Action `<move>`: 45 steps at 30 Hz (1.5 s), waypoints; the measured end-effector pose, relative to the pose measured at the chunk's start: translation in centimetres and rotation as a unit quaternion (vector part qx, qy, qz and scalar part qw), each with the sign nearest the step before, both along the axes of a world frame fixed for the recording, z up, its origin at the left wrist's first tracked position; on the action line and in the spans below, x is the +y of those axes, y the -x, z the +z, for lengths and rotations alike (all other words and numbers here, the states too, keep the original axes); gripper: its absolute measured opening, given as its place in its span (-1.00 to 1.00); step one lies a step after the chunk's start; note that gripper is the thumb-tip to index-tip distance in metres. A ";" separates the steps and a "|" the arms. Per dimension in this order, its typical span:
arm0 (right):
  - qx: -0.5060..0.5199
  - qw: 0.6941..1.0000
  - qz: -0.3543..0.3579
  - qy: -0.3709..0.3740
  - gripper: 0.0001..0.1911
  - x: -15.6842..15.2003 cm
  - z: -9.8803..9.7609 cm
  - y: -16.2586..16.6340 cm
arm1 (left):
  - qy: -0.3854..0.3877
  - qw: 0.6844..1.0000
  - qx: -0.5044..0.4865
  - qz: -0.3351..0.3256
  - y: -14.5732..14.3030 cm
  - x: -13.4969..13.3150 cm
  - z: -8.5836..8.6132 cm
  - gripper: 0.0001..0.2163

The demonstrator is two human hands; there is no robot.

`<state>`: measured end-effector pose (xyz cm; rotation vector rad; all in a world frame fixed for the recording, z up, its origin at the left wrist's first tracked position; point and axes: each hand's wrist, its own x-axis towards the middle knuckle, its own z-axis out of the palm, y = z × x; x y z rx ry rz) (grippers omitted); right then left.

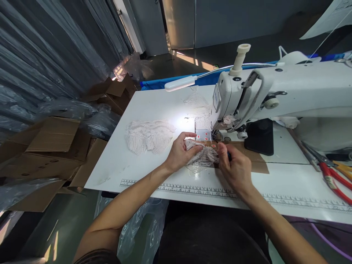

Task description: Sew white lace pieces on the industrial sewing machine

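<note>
The left hand (pixel 180 152) pinches the white lace piece (pixel 205 157), seemingly to steady it; the right hand (pixel 235 165), just beside that grip, curls around a small blue tool (pixel 229 156). Beyond both, a gooseneck lamp (pixel 180 83) apparently lights the sewing machine (pixel 233 95).

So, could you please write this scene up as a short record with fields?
Left hand: holds white lace
Right hand: closed around a small dark object, mostly hidden
Machine: white sewing machine
Light: white lamp above the table
Left of the hands: another lace piece, lying flat
Near edge: printed ruler
Far right: red-handled tool
</note>
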<state>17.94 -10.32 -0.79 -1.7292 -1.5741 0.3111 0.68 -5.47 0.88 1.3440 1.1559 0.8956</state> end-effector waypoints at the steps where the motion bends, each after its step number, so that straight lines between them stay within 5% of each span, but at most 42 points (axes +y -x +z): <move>1: 0.000 1.000 -0.005 -0.009 -0.44 -0.2 0.1 -0.7 | -0.006 1.000 0.014 -0.003 0.1 0.1 0.0 -0.53; 5: -0.063 0.995 -0.080 0.005 -0.42 -1.4 -0.2 -5.7 | -0.032 0.999 0.026 -0.002 0.3 0.2 0.1 -0.54; 9: -0.177 0.956 -0.220 0.080 -0.42 -2.5 -1.0 -12.1 | -0.037 0.999 0.032 -0.006 0.3 0.3 0.0 -0.53; 12: -0.258 0.933 -0.250 -0.004 -0.38 -2.7 -1.1 -14.3 | -0.039 0.998 0.047 -0.006 0.2 0.4 -0.1 -0.52; 14: -0.229 0.953 -0.171 -0.103 -0.36 -2.4 -0.9 -13.5 | -0.036 0.998 0.056 -0.006 0.0 0.3 -0.1 -0.51; 16: -0.132 0.980 -0.014 -0.146 -0.41 -1.7 -0.7 -11.1 | -0.027 0.998 0.057 -0.015 -0.2 0.2 0.0 -0.51; 21: -0.020 0.959 0.281 -0.039 -0.13 0.6 0.2 -4.5 | 0.025 0.995 -0.016 -0.093 -0.1 0.1 0.4 -0.43; 24: 0.066 0.923 0.371 0.079 -0.32 1.5 1.0 -3.1 | 0.061 0.980 -0.013 -0.190 0.8 0.7 1.3 -0.46; 27: 0.206 0.865 0.397 0.229 -0.56 1.8 1.4 -2.7 | 0.051 0.960 0.058 -0.271 1.2 2.1 2.7 -0.53; 30: 0.351 0.825 0.314 0.311 -0.46 1.8 1.1 -2.3 | -0.020 0.940 0.137 -0.311 0.1 4.1 3.1 -0.61; 33: 0.379 0.833 0.216 0.339 -0.21 1.4 0.7 -2.3 | -0.164 0.916 0.243 -0.272 -1.8 6.2 1.9 -0.69; 35: 0.350 0.833 0.212 0.374 -0.05 1.0 0.8 -3.0 | -0.273 0.885 0.297 -0.231 -2.4 7.4 0.6 -0.69; 37: 0.274 0.844 0.241 0.393 -0.10 0.7 1.0 -4.2 | -0.374 0.844 0.331 -0.197 -2.1 8.1 -0.3 -0.68; 39: 0.129 0.900 0.250 0.334 -0.38 0.9 1.2 -5.6 | -0.450 0.801 0.357 -0.170 -0.9 8.3 -0.7 -0.73; 41: -0.038 0.955 0.221 0.195 -0.61 1.7 1.1 -6.5 | -0.498 0.767 0.371 -0.163 0.6 7.9 -0.7 -0.83; 45: -0.183 0.946 0.268 -0.023 -0.60 4.3 -0.5 -6.7 | -0.544 0.746 0.317 -0.216 2.4 5.0 -0.7 -0.90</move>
